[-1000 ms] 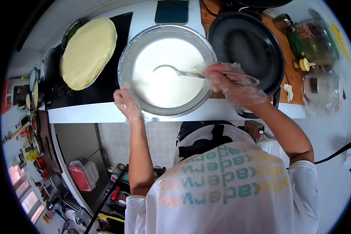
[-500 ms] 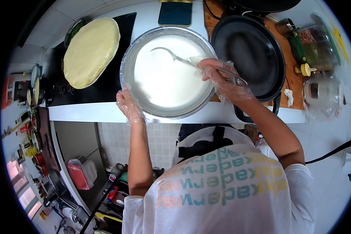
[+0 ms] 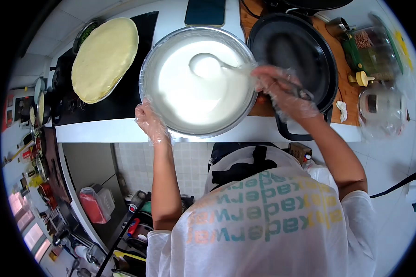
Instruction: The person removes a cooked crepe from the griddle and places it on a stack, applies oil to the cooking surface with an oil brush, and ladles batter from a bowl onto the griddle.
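Observation:
A large metal bowl (image 3: 145, 69) holds smooth white batter (image 3: 189, 97) at the counter's front edge. My right hand (image 3: 286, 92), in a clear plastic glove, grips a metal ladle (image 3: 235, 68) by its handle. The ladle's round head lies at the batter's surface, in the upper right part of the bowl. My left hand (image 3: 149, 121), gloved too, is closed on the bowl's rim at the lower left. Right of the bowl sits a round black pan (image 3: 305, 69), partly behind my right hand.
A stack of thin yellow pancakes (image 3: 106, 60) rests on a plate over the black cooktop (image 3: 145, 34) at left. A phone (image 3: 204, 12) lies behind the bowl. On the wooden board stand a yellow-topped bottle (image 3: 361, 79), a crumpled tissue (image 3: 341, 111) and a bagged jar (image 3: 374, 108).
My right hand has moved right with the ladle, whose head has also shifted right and turned to show its full round bowl. My left hand keeps its hold on the rim.

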The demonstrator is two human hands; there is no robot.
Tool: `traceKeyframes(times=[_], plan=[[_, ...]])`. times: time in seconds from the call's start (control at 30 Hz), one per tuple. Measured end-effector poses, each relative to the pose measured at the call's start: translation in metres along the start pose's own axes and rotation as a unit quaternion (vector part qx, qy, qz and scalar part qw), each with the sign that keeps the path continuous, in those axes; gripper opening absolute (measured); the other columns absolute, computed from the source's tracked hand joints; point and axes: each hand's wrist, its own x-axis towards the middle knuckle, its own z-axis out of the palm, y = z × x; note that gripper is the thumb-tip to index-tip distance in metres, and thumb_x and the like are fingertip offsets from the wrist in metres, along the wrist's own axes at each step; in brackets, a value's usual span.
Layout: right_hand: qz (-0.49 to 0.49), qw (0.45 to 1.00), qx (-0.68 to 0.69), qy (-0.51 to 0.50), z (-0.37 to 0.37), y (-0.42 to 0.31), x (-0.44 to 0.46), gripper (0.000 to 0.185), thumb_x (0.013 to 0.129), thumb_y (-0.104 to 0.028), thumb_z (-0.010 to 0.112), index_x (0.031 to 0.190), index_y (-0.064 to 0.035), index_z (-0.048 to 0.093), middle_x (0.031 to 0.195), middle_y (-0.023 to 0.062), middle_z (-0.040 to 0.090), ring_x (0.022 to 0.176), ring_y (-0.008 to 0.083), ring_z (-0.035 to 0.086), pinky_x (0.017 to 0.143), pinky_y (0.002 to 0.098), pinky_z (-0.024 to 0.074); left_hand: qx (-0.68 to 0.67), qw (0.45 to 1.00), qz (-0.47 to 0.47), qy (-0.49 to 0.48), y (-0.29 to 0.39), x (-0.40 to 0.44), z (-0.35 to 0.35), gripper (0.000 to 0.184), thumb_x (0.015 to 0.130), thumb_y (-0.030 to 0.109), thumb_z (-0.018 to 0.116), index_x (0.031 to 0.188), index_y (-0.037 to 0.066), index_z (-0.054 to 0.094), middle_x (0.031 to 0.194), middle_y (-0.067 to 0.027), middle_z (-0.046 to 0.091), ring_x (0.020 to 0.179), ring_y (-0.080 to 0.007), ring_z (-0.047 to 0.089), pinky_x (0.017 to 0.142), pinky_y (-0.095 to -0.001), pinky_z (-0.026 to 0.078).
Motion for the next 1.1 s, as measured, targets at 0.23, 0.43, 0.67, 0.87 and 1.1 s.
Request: traceKeyframes(times=[0.23,0.43,0.67,0.87,1.1], plan=[[0.13,0.989,0.06,-0.032,-0.014,0.007,-0.014,0.017,0.089,-0.015,0.051,0.101,-0.0056,0.059,0.078,0.001,0.058,0.071,0.0081,0.055,0.066,0.0207,0.0476,0.004,1.0,-0.013,-0.002,0.005,-0.003,0.003,0.024,0.091,0.021,0.047,0.072,0.008,0.038,0.067,0.0002,0.045,0.062,-0.0081,0.041,0.058,-0.0224,0.04],[-0.017,0.999,0.031,0.016,-0.004,0.012,-0.003,0.014,0.088,-0.011,0.052,0.099,-0.0056,0.059,0.077,0.0023,0.06,0.069,0.0079,0.056,0.063,0.0197,0.048,-0.009,1.0,-0.019,0.0,0.005,-0.003,0.001,0.022,0.091,0.021,0.047,0.075,0.008,0.04,0.069,-0.0001,0.046,0.063,-0.0083,0.043,0.059,-0.0229,0.041],[0.096,0.983,0.154,-0.004,-0.011,0.009,-0.014,0.015,0.088,-0.009,0.053,0.1,-0.002,0.057,0.077,0.0031,0.059,0.068,0.0094,0.057,0.063,0.0186,0.0476,-0.005,1.0,-0.014,-0.003,0.004,-0.003,0.0,0.021,0.091,0.022,0.047,0.076,0.007,0.041,0.07,-0.0008,0.049,0.064,-0.0086,0.045,0.06,-0.0232,0.042],[-0.016,0.995,0.09,0.042,-0.003,0.014,-0.005,0.014,0.087,-0.009,0.053,0.1,-0.0049,0.058,0.073,0.0024,0.058,0.064,0.0093,0.057,0.063,0.019,0.0481,-0.006,0.999,-0.036,0.009,0.01,-0.011,0.003,0.02,0.092,0.021,0.046,0.078,0.007,0.043,0.073,-0.0019,0.051,0.066,-0.0099,0.047,0.061,-0.0238,0.043],[-0.031,0.997,0.069,-0.014,-0.01,0.02,-0.019,0.014,0.086,-0.008,0.054,0.099,-0.0027,0.058,0.08,0.0021,0.06,0.068,0.006,0.055,0.063,0.0199,0.0478,-0.01,0.999,-0.039,0.019,0.007,-0.017,0.004,0.021,0.092,0.022,0.045,0.077,0.007,0.043,0.075,-0.0029,0.052,0.069,-0.0109,0.048,0.065,-0.0247,0.043]])
